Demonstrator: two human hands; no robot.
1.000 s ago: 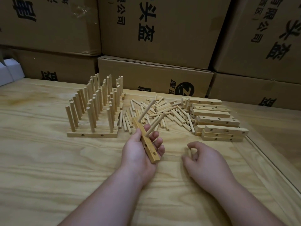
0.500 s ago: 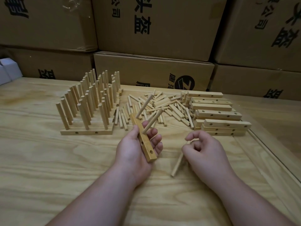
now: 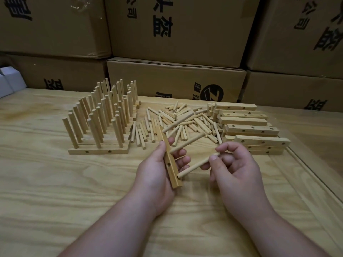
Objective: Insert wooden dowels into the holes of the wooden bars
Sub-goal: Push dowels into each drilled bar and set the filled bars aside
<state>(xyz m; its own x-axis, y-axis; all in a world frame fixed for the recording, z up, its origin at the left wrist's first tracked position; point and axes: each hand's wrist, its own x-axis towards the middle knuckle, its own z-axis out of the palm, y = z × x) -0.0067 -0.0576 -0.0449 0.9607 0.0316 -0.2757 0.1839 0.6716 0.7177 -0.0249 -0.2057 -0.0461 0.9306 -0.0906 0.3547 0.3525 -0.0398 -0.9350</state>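
Head view: left hand grips a bar above the bench middle, two dowels already seated in it. Right hand pinches a third dowel, its tip just beside the bar's near end. Judgement: square the dowel to the near hole, push straight, brace the bar firmly. Loose dowels lie toward the far edge.

Bare pale plywood tabletop lies open nearest the person; beyond stand upright light wooden pegs in bars, loose scattered short dowels, stacked drilled wooden bars, then brown printed cardboard boxes
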